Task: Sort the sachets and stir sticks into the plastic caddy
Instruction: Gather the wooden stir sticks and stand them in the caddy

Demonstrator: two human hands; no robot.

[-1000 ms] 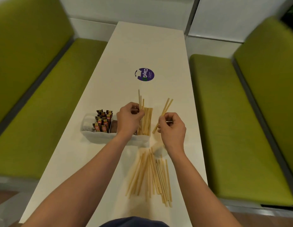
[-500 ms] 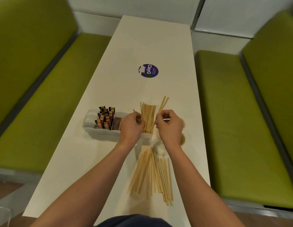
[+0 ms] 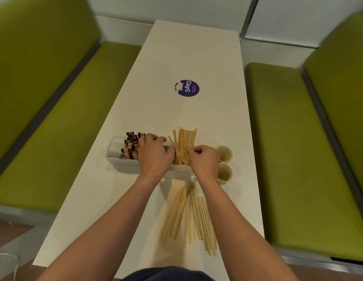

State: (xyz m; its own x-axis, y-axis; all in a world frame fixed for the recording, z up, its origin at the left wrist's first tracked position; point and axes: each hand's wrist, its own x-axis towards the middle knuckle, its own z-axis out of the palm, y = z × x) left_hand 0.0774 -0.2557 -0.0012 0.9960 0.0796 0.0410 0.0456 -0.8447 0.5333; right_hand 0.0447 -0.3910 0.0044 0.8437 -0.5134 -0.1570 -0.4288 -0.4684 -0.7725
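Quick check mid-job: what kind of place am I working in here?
Probably a cafe or canteen booth. Green upholstered benches flank a narrow white table bearing a round purple ClayGo sticker, and a caddy holds sachets and wooden stir sticks.

Left forearm [image 3: 107, 224] and right forearm [image 3: 243, 226] are bare (dark navy garment [image 3: 168, 273] below).

Left hand [image 3: 154, 157] on caddy [image 3: 123, 163] middle, fingers [image 3: 151, 137] curled over far rim. Right hand [image 3: 205, 161] curled against upright stir sticks [image 3: 184, 142] in right compartment; grip unclear
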